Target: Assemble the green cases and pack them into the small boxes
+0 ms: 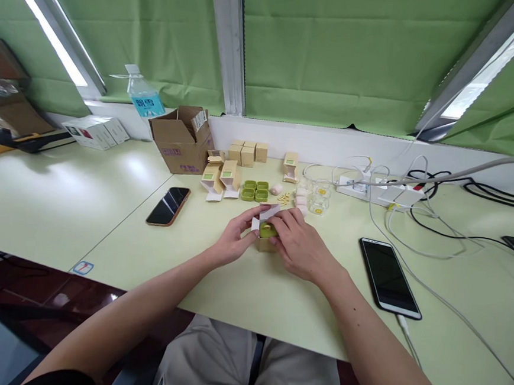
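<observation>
Two hands on one small kraft box (267, 246) in the head cam view, so I'll use that box as the landmark for everything. It's upright on the pale table (301, 314) right in front of me, white-lined flaps up, with an olive-green container (267, 229) in its opening.

Left hand (234, 238): closed in on the left side of the box, fingertips and thumb at the flaps, steadying it. Right hand (295, 243): fingers curled in narrow over the green container from the right; can't tell if they're pinching it or just pressing on it.

Just behind the box, slightly left, sit four green square cups (248, 195) in a block. Straight behind it there's a pale pink blob (277, 189) plus some little yellowish pieces (284, 199). Behind it to the right, more pink lumps (301, 201) in a row, then clear plastic cases (319, 204) with yellow spots.

Further back left of the box: a couple of opened kraft boxes (229, 177), some closed ones (247, 156), and a big brown carton (180, 151). Well left of it lies an orange-edged phone (168, 207); well right, a white-framed phone (390, 278) on a cable.
</observation>
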Available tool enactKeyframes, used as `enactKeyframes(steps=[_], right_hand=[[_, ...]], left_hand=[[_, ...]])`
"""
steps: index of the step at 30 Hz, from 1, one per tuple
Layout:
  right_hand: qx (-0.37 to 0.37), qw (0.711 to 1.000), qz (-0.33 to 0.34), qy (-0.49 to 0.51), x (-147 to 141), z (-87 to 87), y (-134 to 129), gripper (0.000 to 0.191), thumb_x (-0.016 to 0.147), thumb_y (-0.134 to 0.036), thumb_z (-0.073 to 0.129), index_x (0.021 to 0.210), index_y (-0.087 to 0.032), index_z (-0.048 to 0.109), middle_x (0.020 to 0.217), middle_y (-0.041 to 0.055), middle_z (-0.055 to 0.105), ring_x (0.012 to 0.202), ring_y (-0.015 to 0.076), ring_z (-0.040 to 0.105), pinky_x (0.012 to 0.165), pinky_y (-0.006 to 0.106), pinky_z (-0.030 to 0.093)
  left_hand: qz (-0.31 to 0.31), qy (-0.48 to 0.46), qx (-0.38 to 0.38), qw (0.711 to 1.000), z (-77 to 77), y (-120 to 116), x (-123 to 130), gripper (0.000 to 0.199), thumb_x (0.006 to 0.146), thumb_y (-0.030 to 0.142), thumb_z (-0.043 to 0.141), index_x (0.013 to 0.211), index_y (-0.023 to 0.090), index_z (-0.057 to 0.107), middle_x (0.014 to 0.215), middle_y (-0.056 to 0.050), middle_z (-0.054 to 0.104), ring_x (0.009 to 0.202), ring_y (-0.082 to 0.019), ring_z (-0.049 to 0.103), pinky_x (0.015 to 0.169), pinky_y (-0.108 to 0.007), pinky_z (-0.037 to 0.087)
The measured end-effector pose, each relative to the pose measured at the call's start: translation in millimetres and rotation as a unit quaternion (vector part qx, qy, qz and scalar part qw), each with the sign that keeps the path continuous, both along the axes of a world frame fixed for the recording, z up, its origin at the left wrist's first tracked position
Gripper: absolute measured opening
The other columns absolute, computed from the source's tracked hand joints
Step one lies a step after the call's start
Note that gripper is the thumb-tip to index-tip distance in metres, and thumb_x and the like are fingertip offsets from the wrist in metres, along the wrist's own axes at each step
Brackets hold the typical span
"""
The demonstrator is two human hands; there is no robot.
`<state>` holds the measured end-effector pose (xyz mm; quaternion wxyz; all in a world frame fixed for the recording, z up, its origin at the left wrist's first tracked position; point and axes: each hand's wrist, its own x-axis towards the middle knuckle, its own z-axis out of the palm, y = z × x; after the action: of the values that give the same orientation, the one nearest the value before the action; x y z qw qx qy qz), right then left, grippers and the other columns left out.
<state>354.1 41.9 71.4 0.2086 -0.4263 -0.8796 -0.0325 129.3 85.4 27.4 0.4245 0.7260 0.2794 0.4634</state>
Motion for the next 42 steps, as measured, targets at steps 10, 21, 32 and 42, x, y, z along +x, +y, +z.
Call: enactKeyframes(steps=[10,21,32,42], right_hand=[[0.013,0.988,0.022,0.149,15,-1.9,7,0.024,0.105,-0.017,0.051,0.126,-0.021,0.062,0.132,0.0176,0.062,0.124,0.0343,0.06,0.088,0.049,0.061],[-0.202,0.869,-0.056,0.448,12,-17.2,24,0.047,0.082,-0.03,0.072,0.125,-0.028,0.055,0.122,0.0078,0.065,0.106,0.0254,0.064,0.069,0.034,0.055],[-0.241,0.812,-0.008,0.532,-8,-25.0,20,0.033,0.079,-0.04,0.078,0.106,-0.027,0.062,0.115,0.0083,0.062,0.112,0.027,0.058,0.069,0.032,0.056],[-0.23,0.807,-0.043,0.542,-18,-30.2,19,0.03,0.081,-0.039,0.079,0.098,-0.027,0.057,0.104,0.0051,0.06,0.101,0.025,0.059,0.063,0.031,0.053]], left_hand=[[-0.041,-0.036,-0.017,0.998,2.0,1,0,0.057,0.102,0.04,0.069,0.156,0.025,0.061,0.157,-0.014,0.067,0.14,-0.03,0.066,0.116,-0.047,0.055],[0.021,-0.074,-0.072,0.994,7.6,12,24,0.034,0.089,0.028,0.083,0.11,0.025,0.057,0.114,-0.004,0.065,0.11,-0.019,0.067,0.091,-0.031,0.055],[0.003,-0.045,-0.034,0.998,17.4,16,18,0.021,0.093,0.028,0.079,0.107,0.022,0.065,0.114,-0.007,0.072,0.11,-0.021,0.071,0.093,-0.037,0.06],[-0.019,-0.029,-0.02,0.999,17.4,10,10,0.02,0.096,0.029,0.078,0.112,0.023,0.067,0.126,-0.01,0.074,0.126,-0.025,0.07,0.105,-0.043,0.059]])
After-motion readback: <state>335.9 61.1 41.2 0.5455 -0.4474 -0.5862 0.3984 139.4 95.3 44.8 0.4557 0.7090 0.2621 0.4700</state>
